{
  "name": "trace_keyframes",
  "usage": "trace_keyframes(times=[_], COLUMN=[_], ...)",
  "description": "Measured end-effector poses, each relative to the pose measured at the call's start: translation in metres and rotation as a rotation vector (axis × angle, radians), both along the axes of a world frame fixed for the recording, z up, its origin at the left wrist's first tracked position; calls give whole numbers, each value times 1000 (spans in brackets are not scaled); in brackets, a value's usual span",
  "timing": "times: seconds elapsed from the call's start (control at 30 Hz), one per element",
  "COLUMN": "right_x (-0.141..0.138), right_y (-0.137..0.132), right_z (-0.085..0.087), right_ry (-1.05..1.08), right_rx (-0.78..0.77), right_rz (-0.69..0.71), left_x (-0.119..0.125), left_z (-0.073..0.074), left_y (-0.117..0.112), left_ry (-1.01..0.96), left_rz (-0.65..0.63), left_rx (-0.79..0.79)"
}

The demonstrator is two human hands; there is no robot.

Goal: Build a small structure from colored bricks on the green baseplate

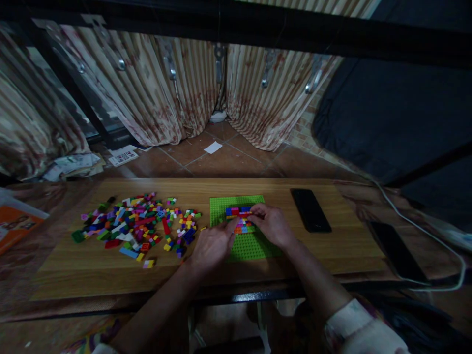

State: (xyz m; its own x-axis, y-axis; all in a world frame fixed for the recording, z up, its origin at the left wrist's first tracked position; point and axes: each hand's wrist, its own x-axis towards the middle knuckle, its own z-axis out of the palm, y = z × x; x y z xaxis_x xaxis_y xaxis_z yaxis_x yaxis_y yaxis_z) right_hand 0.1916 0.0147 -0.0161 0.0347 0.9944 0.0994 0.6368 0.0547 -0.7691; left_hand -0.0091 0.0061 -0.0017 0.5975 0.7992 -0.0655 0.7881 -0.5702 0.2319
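Observation:
A green studded baseplate [250,248] lies on the wooden board, with a low block of multicoloured building bricks [243,228] built up on it. Blue and red bricks [236,211] form its far side. From the left, my left hand [214,243] rests against the block, fingers close together and tips on the bricks; part of the grip is hidden by the hand itself. My right hand [272,223] is at the block's right end, thumb and fingertips pinched at a brick there. That brick is mostly covered, so its exact shape cannot be made out.
Loose bricks [136,221] are spread in a pile on the left of the wooden board [295,268]. A black phone [310,210] lies to the right of the baseplate. Another dark flat device [398,250] with a white cable [416,223] is farther right, off the board.

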Motion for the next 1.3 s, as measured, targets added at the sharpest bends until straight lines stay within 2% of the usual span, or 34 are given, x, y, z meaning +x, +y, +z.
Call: trace_keyframes(times=[0.27,0.4,0.5,0.8,1.3], right_x=[13,9,3,-2,-5], right_y=[0,0,0,4,5], right_z=[6,2,-4,-17,-21], right_ry=[81,238,296,224,247], right_rx=[-55,-173,-208,-85,-108], right_rz=[-125,-121,-122,-181,-223], left_x=[2,3,4,7,15], left_z=[6,9,9,3,7], left_y=[-1,-1,0,-2,-5], left_ry=[54,83,89,115,148], left_rz=[-9,6,-12,-12,22], left_rx=[-42,-56,-54,-9,-43])
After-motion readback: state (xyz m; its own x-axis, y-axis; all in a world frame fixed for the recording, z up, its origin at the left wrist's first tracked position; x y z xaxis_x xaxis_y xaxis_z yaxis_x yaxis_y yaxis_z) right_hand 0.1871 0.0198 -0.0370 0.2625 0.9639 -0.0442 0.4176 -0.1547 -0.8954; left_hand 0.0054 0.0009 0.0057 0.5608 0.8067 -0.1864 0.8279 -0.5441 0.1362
